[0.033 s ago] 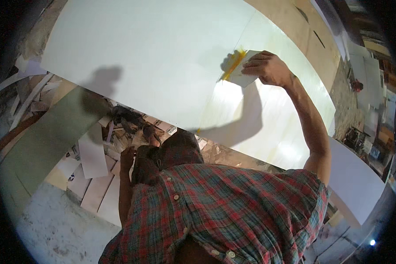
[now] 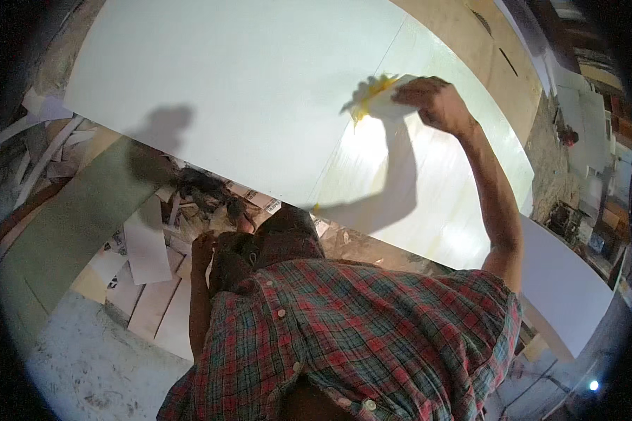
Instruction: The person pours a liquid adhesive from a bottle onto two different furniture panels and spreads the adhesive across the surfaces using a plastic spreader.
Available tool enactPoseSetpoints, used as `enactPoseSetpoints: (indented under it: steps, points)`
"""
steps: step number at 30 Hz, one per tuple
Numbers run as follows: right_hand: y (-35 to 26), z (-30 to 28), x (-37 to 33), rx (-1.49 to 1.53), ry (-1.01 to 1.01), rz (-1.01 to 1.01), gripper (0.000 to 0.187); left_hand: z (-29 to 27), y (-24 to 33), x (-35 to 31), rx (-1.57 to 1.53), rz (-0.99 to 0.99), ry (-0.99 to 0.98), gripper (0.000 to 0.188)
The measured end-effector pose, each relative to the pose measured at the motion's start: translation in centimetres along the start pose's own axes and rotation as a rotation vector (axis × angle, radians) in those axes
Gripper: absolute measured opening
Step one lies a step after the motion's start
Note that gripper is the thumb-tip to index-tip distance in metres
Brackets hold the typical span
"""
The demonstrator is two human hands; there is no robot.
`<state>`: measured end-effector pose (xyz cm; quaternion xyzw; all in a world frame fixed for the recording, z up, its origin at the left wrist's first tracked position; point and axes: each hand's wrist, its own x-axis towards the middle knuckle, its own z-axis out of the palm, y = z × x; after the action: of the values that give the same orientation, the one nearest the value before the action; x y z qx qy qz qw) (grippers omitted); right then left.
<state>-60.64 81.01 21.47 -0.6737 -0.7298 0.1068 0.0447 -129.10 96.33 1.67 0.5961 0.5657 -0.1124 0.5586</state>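
A large pale sheet (image 2: 225, 91) lies before me, with a thin seam line running across its right part. My right hand (image 2: 435, 104) is closed on a flat, pale spreader (image 2: 392, 105), gripped by its right end and tilted over the sheet. Wet yellow glue (image 2: 364, 109) gathers along the spreader's left edge, close to the seam. To the right of that line the surface looks glossy and streaked with yellow. My left hand (image 2: 203, 247) hangs low at my left side, off the sheet; its fingers are dark and too unclear to read.
Scrap strips and offcuts (image 2: 147, 242) litter the floor on the left, beside a long greenish board (image 2: 70, 217). A tan sheet (image 2: 463, 35) shows beyond the pale one. Another white panel (image 2: 569, 288) juts out at the right. Clutter lines the far right.
My right hand has shifted slightly right, and the spreader in it is tipped more steeply. The yellow glue along its edge looks more smeared. My left hand stays put.
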Motion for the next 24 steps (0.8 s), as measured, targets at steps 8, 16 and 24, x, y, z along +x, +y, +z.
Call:
enactPoseSetpoints:
  steps: [8,16,24]
  points:
    - [2.1,1.6,0.4,-0.007,0.106,0.704,0.038,0.3,-2.5,2.7,-0.335,0.051,-0.128,0.031]
    - [-0.6,2.1,2.3,-0.066,0.027,0.749,0.039,-0.6,-5.2,5.8,-0.258,0.021,-0.142,0.035]
    - [-8.6,2.8,1.9,-0.034,-0.019,0.71,0.042,-1.7,-8.1,6.6,-0.133,0.081,-0.08,0.046]
